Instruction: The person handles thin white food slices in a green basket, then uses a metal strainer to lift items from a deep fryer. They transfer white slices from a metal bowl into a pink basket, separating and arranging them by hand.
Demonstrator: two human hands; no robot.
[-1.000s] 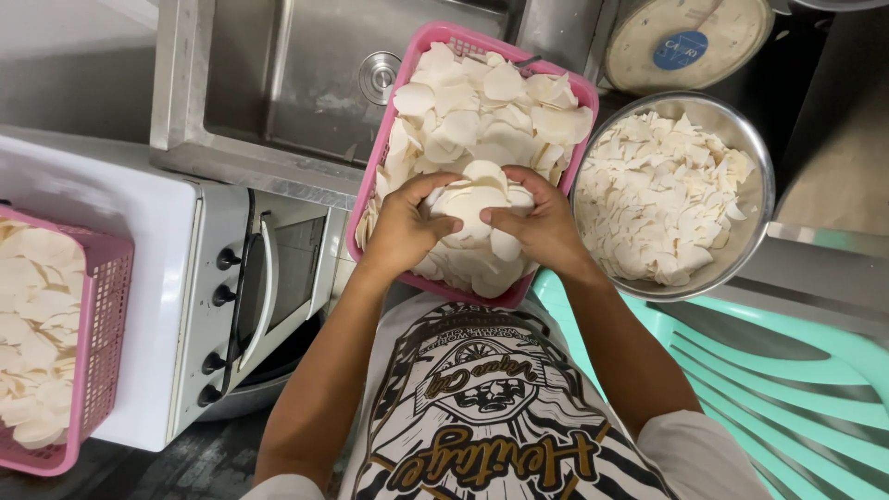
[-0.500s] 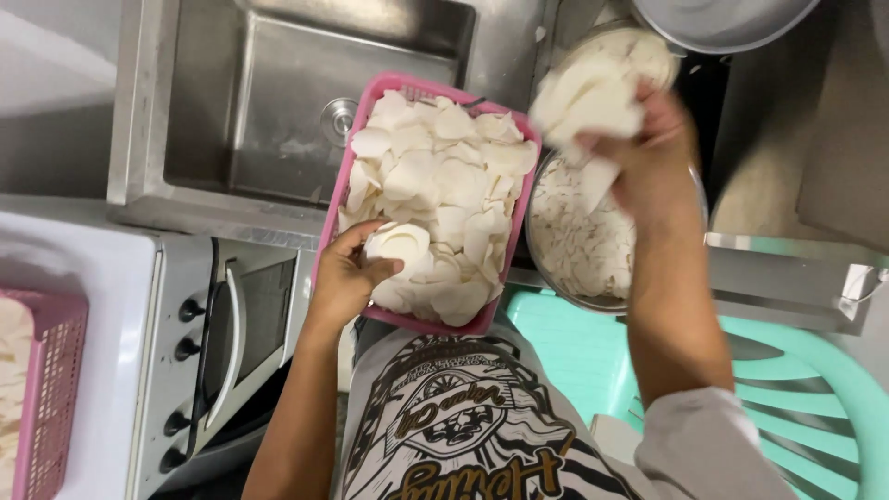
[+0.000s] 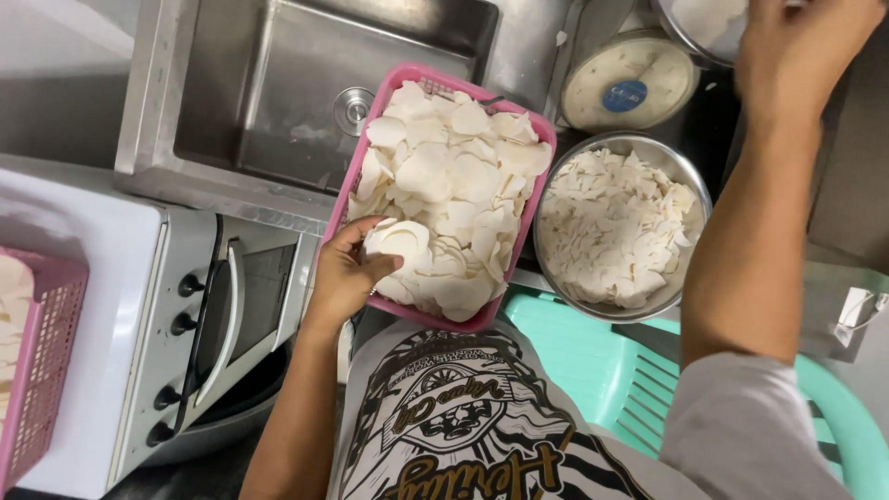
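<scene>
Left hand [image 3: 347, 273] sits at the near edge of the pink plastic basket [image 3: 546, 139], fingers [image 3: 380, 264] curled on a white round slice [image 3: 398, 239]. Right hand [image 3: 801, 51] is up at the far steel bowl [image 3: 690, 32]; its fingers' state I cannot tell. Below it sits the full steel bowl of slices [image 3: 620, 227]. Mid-transfer, by the look of it; more slices wait just beyond the left fingers.

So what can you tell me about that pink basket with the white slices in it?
The pink basket is a rectangular plastic tray with slotted walls, heaped with thin, pale, roundish slices. It sits tilted, its far end over the edge of the steel sink, its near end by the person's lap. A round metal bowl of similar slices sits close on its right. The left hand grips its near left rim, fingers on some slices. The right hand is away at another bowl.
</scene>
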